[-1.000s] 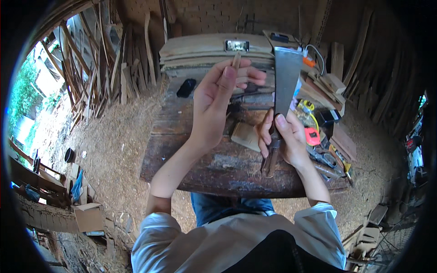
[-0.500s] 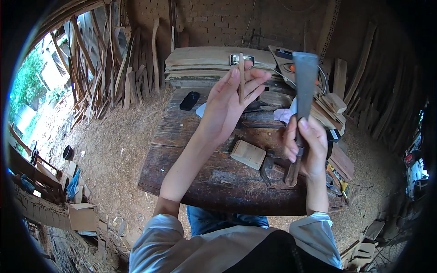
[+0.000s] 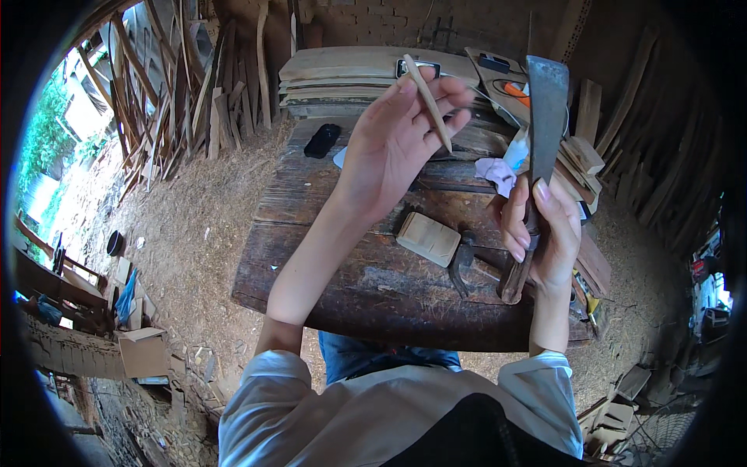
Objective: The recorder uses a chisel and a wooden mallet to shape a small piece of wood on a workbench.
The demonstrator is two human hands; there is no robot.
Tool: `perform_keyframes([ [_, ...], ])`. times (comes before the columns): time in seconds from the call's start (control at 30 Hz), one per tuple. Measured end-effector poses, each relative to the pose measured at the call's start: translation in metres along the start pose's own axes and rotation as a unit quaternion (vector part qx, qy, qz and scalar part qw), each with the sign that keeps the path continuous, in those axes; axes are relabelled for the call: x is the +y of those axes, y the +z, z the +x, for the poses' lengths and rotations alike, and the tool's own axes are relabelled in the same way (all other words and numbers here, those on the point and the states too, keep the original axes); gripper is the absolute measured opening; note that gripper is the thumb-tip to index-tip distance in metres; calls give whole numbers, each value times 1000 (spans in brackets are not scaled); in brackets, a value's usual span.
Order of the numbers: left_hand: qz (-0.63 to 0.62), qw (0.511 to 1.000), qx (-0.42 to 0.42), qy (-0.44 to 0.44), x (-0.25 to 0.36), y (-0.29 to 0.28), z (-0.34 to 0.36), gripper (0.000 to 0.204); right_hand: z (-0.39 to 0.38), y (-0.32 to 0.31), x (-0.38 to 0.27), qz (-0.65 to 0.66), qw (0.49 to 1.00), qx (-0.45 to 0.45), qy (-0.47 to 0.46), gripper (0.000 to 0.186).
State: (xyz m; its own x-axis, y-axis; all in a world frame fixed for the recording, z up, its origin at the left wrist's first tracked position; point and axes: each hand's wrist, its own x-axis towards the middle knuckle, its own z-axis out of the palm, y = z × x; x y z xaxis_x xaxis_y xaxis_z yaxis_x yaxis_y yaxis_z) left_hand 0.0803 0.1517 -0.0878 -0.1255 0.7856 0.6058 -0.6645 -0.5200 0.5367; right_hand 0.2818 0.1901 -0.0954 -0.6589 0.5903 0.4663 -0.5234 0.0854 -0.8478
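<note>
The blade is grey, the stick tan, the counter streaked brown, the cloth at two o'clock pale pink.

A person in a loose, creased, pale shirt fills six o'clock, the folded-up left sleeve at seven and right sleeve between four and five. Blue jeans show beyond it; a black, round-topped piece overlaps at five. Left grip and right grip are bare.
</note>
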Motion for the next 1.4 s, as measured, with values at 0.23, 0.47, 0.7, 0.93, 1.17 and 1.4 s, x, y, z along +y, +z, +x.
perform_keyframes([
  [0.23, 2, 1000, -13, -7, -2, 2, -1, 38, -3, 12, 7, -44, 997, -6, 70, 33],
  [0.47, 147, 989, 31, 1, -1, 16, -10, 55, -3, 16, 26, -96, 990, -23, 100, 38],
  [0.7, 391, 915, -26, 95, -7, 13, -14, 53, -2, 12, 25, -132, 986, -30, 101, 40],
  [0.93, 502, 847, -20, 176, -19, 8, -15, 52, -1, 13, 36, -143, 986, -18, 79, 38],
  [1.17, 476, 852, 9, 218, -31, 4, -12, 48, -1, 16, 44, -175, 983, 14, 50, 37],
  [1.4, 400, 906, 30, 131, -41, 10, -24, 28, 2, 24, 31, -184, 981, 35, 54, 38],
])
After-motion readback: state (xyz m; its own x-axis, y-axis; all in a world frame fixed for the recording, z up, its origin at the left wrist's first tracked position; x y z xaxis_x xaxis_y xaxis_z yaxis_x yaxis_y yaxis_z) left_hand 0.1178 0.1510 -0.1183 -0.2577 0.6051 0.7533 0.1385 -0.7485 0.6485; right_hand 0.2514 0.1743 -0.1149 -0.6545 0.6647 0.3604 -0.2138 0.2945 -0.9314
